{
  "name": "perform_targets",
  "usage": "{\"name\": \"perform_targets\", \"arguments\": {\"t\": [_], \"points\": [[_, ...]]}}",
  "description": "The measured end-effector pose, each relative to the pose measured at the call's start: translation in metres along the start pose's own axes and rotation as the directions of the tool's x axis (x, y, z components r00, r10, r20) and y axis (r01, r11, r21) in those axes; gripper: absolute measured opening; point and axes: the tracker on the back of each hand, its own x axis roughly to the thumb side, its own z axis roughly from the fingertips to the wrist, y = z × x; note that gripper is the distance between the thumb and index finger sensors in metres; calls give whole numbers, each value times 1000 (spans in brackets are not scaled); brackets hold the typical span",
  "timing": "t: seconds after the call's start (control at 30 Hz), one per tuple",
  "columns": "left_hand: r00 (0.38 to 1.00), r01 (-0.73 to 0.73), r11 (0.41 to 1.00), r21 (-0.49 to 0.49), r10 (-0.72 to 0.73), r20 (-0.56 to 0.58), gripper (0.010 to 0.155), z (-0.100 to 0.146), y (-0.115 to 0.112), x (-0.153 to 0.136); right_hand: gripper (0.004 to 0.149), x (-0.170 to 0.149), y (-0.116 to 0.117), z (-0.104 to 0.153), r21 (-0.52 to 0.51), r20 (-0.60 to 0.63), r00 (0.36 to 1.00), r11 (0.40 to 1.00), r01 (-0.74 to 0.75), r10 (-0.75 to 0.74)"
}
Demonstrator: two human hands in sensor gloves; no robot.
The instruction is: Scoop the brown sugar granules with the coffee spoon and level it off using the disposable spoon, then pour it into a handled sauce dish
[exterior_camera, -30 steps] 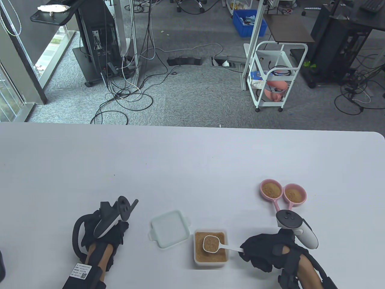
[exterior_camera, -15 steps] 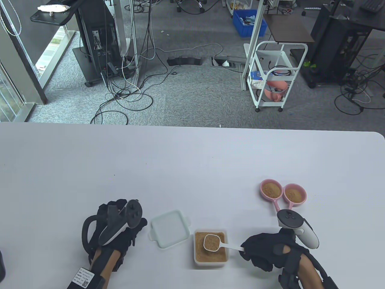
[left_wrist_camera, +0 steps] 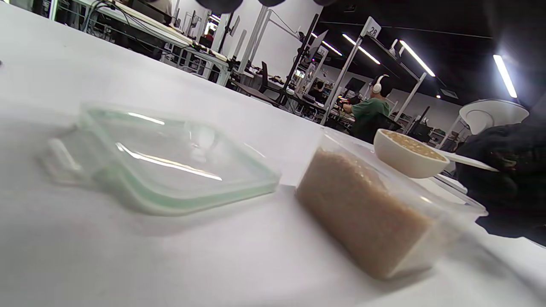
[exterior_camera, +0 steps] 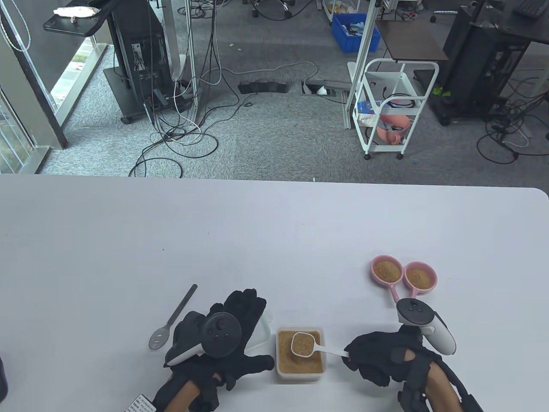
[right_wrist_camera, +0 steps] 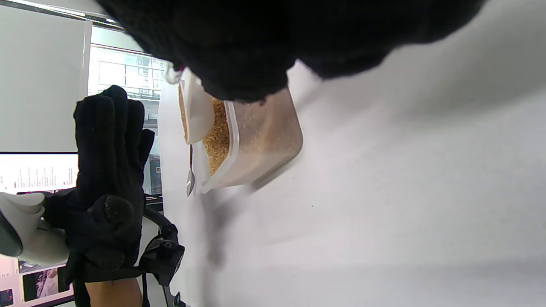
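**Full coffee spoon held over the sugar tub, left hand flat above the lid**

My right hand (exterior_camera: pixel 379 358) is curled around the handle of the white coffee spoon (exterior_camera: pixel 303 343), pinching it near the end. The bowl of the spoon sits above the open clear tub (exterior_camera: pixel 300 374) of brown sugar granules (exterior_camera: pixel 285 356), and it is filled with sugar to about its rim; from the left wrist view the spoon bowl (left_wrist_camera: pixel 408 153) is clear of the sugar surface below it.

My left hand (exterior_camera: pixel 233 339) is open, fingers straight and together, palm down, holding nothing. It lies over the tub's clear lid (left_wrist_camera: pixel 170 162), which rests on the desk (exterior_camera: pixel 274 231) just left of the tub; I cannot tell whether my fingers touch the lid.

The disposable spoon (exterior_camera: pixel 171 319), grey, lies on the desk to the left of my left hand, bowl toward me and handle pointing away; nothing touches it.

The two pink handled sauce dishes (exterior_camera: pixel 403 274) sit side by side, touching, beyond my right hand, both already holding brown sugar.
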Motion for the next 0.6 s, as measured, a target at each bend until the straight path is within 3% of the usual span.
{"name": "perform_targets", "arguments": {"t": [0.17, 0.3, 0.43, 0.6], "points": [[1000, -6, 1000, -12, 6, 4, 112, -1, -2, -1, 44, 1, -3, 3, -8, 15, 1000, 1000, 15, -15], [1000, -4, 1000, -7, 4, -2, 112, 0, -1, -3, 44, 2, -16, 14, -71, 65, 996, 995, 71, -66], [1000, 1, 1000, -23, -1, -7, 112, -1, -1, -3, 44, 0, -36, 31, -188, 102, 987, 972, 141, -123], [1000, 10, 999, -39, -10, -8, 111, -2, -2, -3, 44, -13, -68, 63, -379, 189, 950, 874, 305, -249]]}}
